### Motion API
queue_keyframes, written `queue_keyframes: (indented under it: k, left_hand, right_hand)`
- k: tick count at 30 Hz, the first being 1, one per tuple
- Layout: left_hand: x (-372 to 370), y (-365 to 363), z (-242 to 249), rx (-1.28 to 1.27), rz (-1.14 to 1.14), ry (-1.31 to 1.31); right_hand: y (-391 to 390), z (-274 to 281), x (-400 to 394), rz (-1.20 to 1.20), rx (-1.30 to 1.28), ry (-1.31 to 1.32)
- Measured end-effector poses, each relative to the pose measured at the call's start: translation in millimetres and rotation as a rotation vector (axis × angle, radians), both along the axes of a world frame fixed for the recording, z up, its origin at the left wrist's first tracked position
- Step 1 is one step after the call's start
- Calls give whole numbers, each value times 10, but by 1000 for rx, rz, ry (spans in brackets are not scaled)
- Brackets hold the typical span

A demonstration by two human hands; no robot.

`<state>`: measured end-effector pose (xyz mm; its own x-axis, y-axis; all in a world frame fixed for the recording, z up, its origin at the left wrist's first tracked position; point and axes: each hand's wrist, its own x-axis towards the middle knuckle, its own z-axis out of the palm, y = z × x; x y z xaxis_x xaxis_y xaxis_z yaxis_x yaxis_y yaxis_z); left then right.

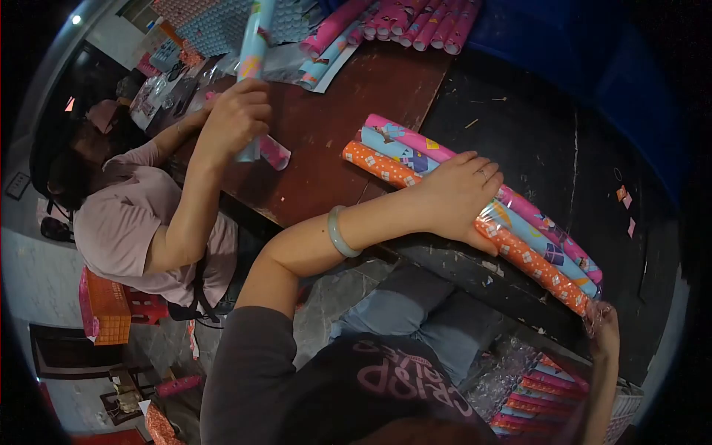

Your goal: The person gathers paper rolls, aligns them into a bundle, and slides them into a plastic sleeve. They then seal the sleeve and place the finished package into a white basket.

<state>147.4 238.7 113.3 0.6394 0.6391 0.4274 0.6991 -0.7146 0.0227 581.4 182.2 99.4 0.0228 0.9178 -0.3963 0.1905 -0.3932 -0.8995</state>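
Three patterned paper rolls lie side by side on the dark table [519, 111]: a pink roll [408, 139], a light blue roll [387, 148] and an orange roll [376, 165]. Shiny clear film covers at least their right part. My left hand [461, 194] rests across the middle of the rolls, its fingers curved over them and a bracelet on the wrist. At the rolls' lower right end, my right hand [604, 330] pinches crumpled clear film [593, 311] with closed fingers.
A co-worker [141, 208] at the left raises a light blue roll [254, 52] over the reddish-brown table [334, 141]. More pink rolls [423, 22] lie at its far edge. Paper scraps [627, 200] are on the right. Wrapped rolls [541, 393] stand low beside me.
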Motion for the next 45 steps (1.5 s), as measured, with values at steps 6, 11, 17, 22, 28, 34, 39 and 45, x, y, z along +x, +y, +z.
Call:
queue_keyframes:
  k: [6,11,17,22,28,34,39,45]
  left_hand:
    - [48,-1,28,-136,-46,99]
    - [-93,-69,22,-213,-174,93]
    - [-183,-79,15,-268,-196,161]
    - [-171,-80,59,-275,-225,169]
    - [-157,-78,74,-293,-198,203]
    - [-156,-285,143,-223,-208,241]
    - [-495,-1030,-435,-1049,-563,-621]
    - [312,-1403,-971,-1862,-334,-1997]
  right_hand:
    - [-97,388,-107,318,35,-328]
    - [-767,214,251,235,162,160]
    - [-1383,-19,631,-37,526,488]
    - [-745,799,-194,293,604,-629]
    - [174,251,-490,1091,-397,-454]
    - [-166,98,-586,1051,-563,82]
    - [-969,-139,-553,845,-465,171]
    - [-2041,-455,-484,730,-249,170]
